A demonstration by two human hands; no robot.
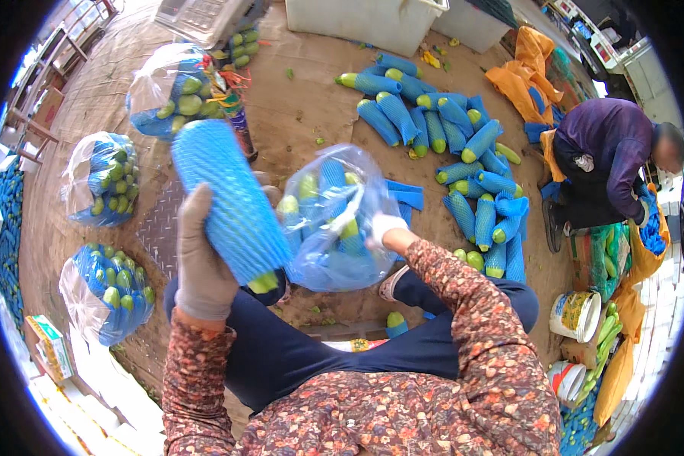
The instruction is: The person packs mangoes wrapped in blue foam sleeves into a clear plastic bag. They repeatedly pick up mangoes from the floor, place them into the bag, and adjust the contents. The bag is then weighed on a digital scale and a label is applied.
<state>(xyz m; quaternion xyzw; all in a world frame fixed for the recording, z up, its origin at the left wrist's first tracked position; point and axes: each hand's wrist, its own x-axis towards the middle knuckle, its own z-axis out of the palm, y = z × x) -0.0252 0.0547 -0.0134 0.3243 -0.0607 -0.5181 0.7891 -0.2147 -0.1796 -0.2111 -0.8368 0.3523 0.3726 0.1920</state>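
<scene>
My left hand (207, 262), in a grey glove, grips a long green squash in a blue foam net sleeve (232, 201). The squash is raised and tilted, its bare green tip pointing down toward my lap. Beside it a clear plastic bag (334, 270) stands open between my knees, with several sleeved squashes inside. My right hand (387, 228), in a white glove, is closed on the right side of that bag's rim; its fingertips are partly hidden. One more sleeved squash (396, 323) is on the floor between my legs.
Several sleeved squashes (452, 129) lie piled ahead and to the right. Filled bags (106, 292) line the left. Large white bins (365, 23) stand at the back. A bent-over person (608, 159) works at right, near white buckets (577, 315) and orange sacks (536, 68).
</scene>
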